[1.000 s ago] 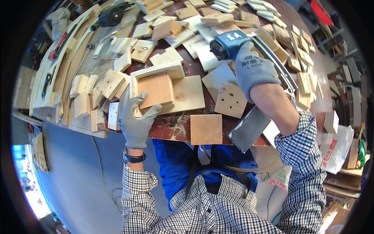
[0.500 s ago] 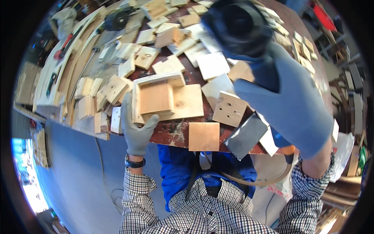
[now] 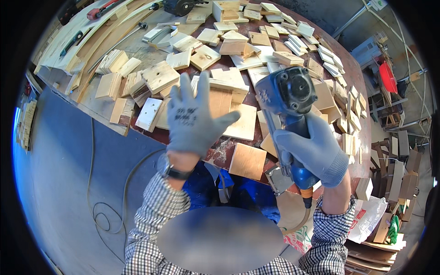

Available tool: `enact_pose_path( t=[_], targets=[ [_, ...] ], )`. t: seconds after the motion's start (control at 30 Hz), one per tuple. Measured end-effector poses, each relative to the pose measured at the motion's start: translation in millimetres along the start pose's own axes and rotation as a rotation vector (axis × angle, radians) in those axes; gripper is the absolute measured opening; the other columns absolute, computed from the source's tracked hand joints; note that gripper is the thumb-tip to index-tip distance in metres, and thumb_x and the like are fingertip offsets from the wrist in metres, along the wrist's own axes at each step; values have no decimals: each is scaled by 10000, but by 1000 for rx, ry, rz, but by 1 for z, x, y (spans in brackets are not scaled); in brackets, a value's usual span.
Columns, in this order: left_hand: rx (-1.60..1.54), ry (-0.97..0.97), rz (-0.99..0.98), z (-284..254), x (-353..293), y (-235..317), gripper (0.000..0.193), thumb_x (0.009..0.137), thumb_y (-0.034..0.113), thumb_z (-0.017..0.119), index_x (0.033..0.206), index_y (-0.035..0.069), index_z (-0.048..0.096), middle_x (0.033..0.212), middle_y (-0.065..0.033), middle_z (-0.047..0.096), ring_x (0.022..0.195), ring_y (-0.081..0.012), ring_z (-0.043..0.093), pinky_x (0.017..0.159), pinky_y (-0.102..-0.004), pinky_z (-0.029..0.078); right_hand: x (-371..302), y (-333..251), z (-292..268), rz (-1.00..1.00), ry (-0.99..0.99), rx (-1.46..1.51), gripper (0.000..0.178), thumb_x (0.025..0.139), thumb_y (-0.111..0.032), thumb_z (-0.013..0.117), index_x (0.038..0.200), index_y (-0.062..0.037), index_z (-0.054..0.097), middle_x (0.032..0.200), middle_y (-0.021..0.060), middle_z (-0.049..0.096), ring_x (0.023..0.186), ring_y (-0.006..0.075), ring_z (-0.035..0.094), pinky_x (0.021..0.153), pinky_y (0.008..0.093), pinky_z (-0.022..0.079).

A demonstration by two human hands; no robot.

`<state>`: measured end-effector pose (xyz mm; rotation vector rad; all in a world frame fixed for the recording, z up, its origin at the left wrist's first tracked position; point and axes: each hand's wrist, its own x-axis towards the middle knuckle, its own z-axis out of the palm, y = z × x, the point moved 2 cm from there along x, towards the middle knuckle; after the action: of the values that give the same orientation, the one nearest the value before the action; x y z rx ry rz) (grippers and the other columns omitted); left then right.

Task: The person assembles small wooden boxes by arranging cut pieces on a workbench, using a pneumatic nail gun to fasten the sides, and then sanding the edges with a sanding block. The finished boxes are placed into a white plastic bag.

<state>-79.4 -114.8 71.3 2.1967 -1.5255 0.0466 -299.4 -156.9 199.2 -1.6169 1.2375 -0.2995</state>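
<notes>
My right hand point(image 3: 311, 151), in a grey glove, is wrapped round the handle of a dark pneumatic nail gun point(image 3: 291, 91). An orange fitting and a tan air hose point(image 3: 300, 223) lead off below its grip. My left hand point(image 3: 195, 117), gloved too, hovers with fingers spread in front of a small wooden assembly point(image 3: 220, 101) and hides part of it. That assembly has upright pieces joined to a flat pale board point(image 3: 243, 123). Nearer to me, at the table's edge, lies a square reddish-brown wood piece point(image 3: 247, 161).
Loose wood blocks point(image 3: 201, 57) cover much of the dark red table point(image 3: 220, 153). Long boards point(image 3: 87, 39) with a red-handled tool point(image 3: 101, 10) lie at the far left, near a black power tool point(image 3: 179, 6). A hose or cable point(image 3: 126, 192) trails over the floor.
My left hand has let go of the wooden assembly and risen with fingers spread. The nail gun in my right hand has come nearer and lower. The view has shifted.
</notes>
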Motion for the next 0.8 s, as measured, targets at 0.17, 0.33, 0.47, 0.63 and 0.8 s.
enact_pose_path(
  t=[0.17, 0.33, 0.47, 0.63, 0.8],
  targets=[
    [55, -281, -194, 9, 32, 4, 1210, 824, 703, 770, 1693, 51, 237, 1557, -274, 428, 1320, -424, 576, 1032, -515, 542, -7, -2, -2, 18, -41, -24, 520, 912, -227, 752, 1356, 0, 607, 990, 127, 724, 749, 141, 743, 685, 300, 635],
    [118, -279, -226, 14, 36, 10, 1169, 818, 647, 754, 1682, 39, 254, 1517, -249, 469, 1300, -406, 597, 1009, -487, 554, -15, -1, -6, -47, -37, 12, 477, 917, -218, 749, 1325, -13, 614, 970, 116, 718, 744, 144, 738, 683, 304, 630],
    [51, -310, -207, 7, 37, 5, 1213, 813, 684, 751, 1675, -1, 240, 1543, -285, 455, 1334, -442, 593, 1053, -496, 537, -13, 5, -8, -70, -51, -16, 402, 920, -219, 741, 1254, -28, 625, 912, 86, 700, 713, 132, 715, 660, 295, 610],
    [-160, -252, -83, 7, 41, -32, 925, 928, 564, 725, 1665, 132, 371, 1582, -284, 472, 1441, -448, 525, 1158, -500, 470, -2, 20, -6, -35, -143, 72, 400, 912, -240, 741, 1186, 22, 614, 835, 69, 676, 682, 135, 690, 626, 308, 594],
    [-385, -312, 130, -19, 10, -70, 714, 903, 355, 802, 1573, 272, 569, 1622, -260, 467, 1500, -411, 475, 1242, -462, 396, 13, 24, 4, -43, -224, 64, 331, 915, -248, 737, 1052, 29, 619, 805, 63, 677, 663, 137, 688, 597, 306, 583]
  ],
)
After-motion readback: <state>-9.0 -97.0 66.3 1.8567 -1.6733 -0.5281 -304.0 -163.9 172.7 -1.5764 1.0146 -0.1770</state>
